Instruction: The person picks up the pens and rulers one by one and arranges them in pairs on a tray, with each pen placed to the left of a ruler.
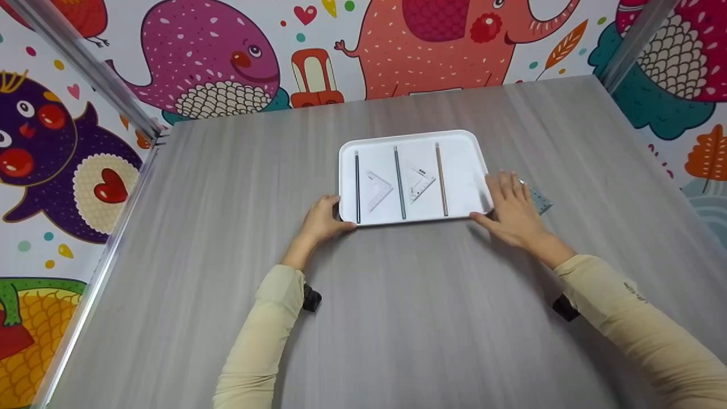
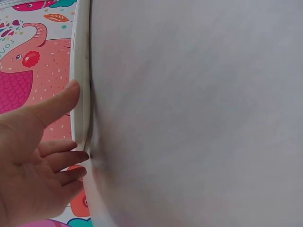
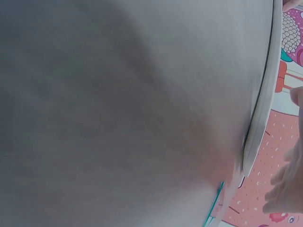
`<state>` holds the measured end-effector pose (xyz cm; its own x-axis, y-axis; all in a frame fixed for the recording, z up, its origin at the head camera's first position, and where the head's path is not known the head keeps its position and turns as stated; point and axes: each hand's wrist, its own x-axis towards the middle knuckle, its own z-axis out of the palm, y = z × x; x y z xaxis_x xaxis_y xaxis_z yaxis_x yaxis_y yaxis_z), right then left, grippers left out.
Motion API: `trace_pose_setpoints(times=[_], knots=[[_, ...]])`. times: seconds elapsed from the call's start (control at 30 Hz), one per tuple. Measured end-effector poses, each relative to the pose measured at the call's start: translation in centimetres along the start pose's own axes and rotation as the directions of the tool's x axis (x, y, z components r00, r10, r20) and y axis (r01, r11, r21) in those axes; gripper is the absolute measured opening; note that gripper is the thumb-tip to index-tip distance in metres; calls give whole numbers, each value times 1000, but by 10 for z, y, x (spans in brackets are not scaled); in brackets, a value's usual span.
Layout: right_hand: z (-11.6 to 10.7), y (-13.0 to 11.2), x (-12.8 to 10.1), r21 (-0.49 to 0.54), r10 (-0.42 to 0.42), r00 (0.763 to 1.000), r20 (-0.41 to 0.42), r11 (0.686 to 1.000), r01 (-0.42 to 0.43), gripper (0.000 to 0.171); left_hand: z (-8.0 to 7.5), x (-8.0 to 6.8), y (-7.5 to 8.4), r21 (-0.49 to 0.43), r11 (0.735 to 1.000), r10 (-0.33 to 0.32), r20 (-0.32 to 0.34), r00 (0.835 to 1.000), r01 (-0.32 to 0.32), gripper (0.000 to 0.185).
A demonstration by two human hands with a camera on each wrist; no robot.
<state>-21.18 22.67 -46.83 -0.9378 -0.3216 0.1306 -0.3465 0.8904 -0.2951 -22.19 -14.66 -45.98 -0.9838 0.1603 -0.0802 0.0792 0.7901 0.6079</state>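
Observation:
A white tray [image 1: 409, 136] lies in the middle of the grey table [image 1: 397, 318]. It holds three pencils, one dark [image 1: 357, 187], one grey-green [image 1: 399, 182] and one brown [image 1: 441, 179], with two clear set squares [image 1: 377, 190] [image 1: 420, 183] between them. My left hand [image 1: 324, 218] rests at the tray's near left corner; in the left wrist view its thumb and fingertips [image 2: 78, 156] touch the rim [image 2: 80, 61]. My right hand [image 1: 508, 199] lies flat against the tray's right edge, partly covering a teal set square [image 1: 540, 200] on the table.
Walls with bright cartoon animals [image 1: 216, 62] close in the table on three sides, with metal posts [image 1: 85, 62] at the back corners. Bare tabletop runs from the tray to the near edge. Black wrist cameras [image 1: 311, 298] sit under both sleeves.

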Motion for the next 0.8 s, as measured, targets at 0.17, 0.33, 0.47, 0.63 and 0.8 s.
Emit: trace_pose_setpoints(times=[0.17,0.33,0.47,0.63,0.8], knots=[[-5,12,-4,34,85,996,15,996,-85,84,0,0,1,1,1000,-2,2,1000,2,70],[-11,23,-8,55,155,987,49,986,-157,87,-1,-1,2,3,1000,12,-9,1000,-12,68],[-13,30,-10,53,176,983,58,982,-179,90,-1,-1,2,-1,1000,18,-12,1000,-18,68],[-14,36,-12,45,203,975,93,977,-208,95,0,-1,1,-3,1000,7,-2,1000,-7,69],[-20,38,-13,42,278,941,193,956,-291,97,-1,-1,1,-5,1000,-2,3,1000,2,69]])
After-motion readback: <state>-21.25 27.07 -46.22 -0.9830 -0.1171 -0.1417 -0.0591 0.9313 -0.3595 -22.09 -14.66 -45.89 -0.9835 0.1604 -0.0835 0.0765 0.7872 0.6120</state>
